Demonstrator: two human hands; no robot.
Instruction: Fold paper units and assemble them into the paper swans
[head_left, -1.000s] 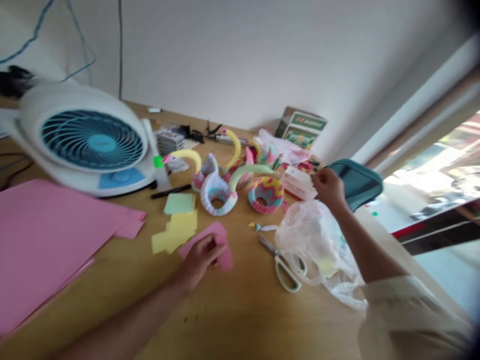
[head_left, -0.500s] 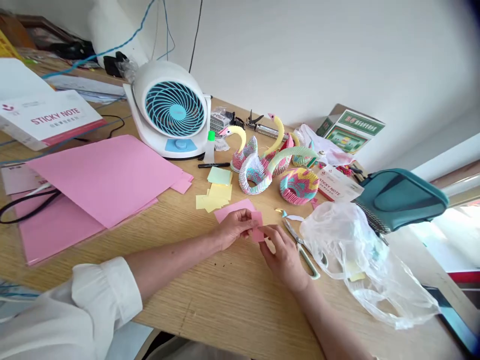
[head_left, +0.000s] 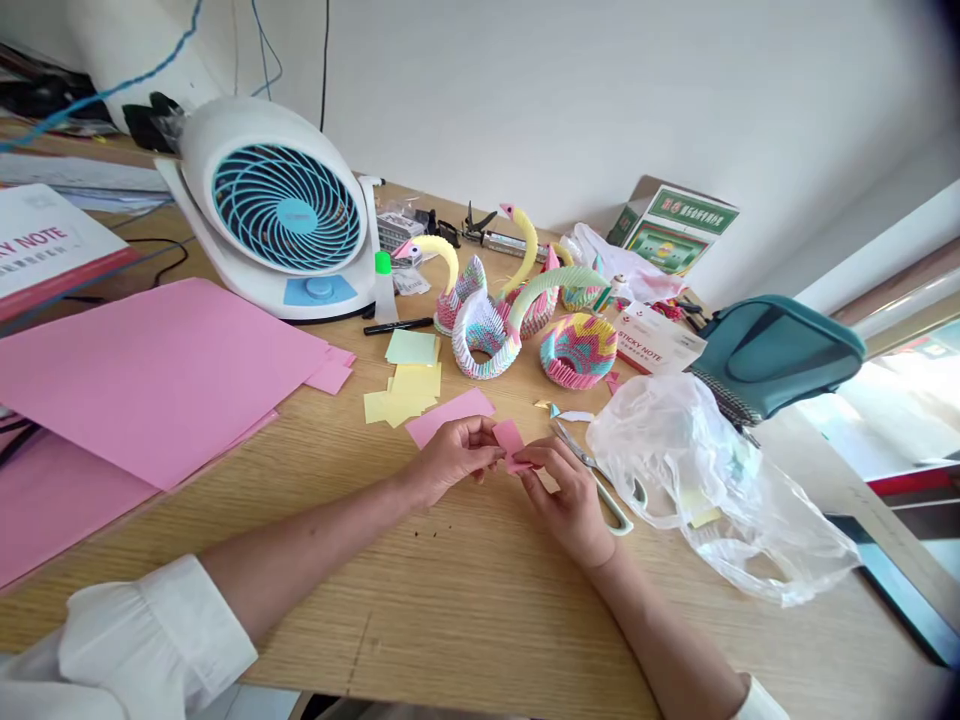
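A small piece of pink paper [head_left: 509,437] is held up between both hands over the wooden table. My left hand [head_left: 459,455] pinches its left side with thumb and fingers. From the right, my right hand [head_left: 566,492] grips its lower right edge, where the paper looks bent or folded. Just behind my left hand a larger pink sheet [head_left: 450,413] lies flat. To the right of my right hand rest scissors [head_left: 600,470] with pale green handles, partly under a clear plastic bag. Parts of the paper are hidden by my fingers.
Folded-paper swans [head_left: 484,335] and a round paper bowl [head_left: 577,350] stand behind the hands. Yellow paper pieces [head_left: 409,395] lie left of them. A white fan [head_left: 285,215], large pink sheets [head_left: 150,360], a plastic bag [head_left: 675,450] and a teal case [head_left: 780,350] surround the work area.
The view has shifted, so the scene sits further left. The pink paper between my hands has turned and now looks bent at its lower edge; both hands still hold it.
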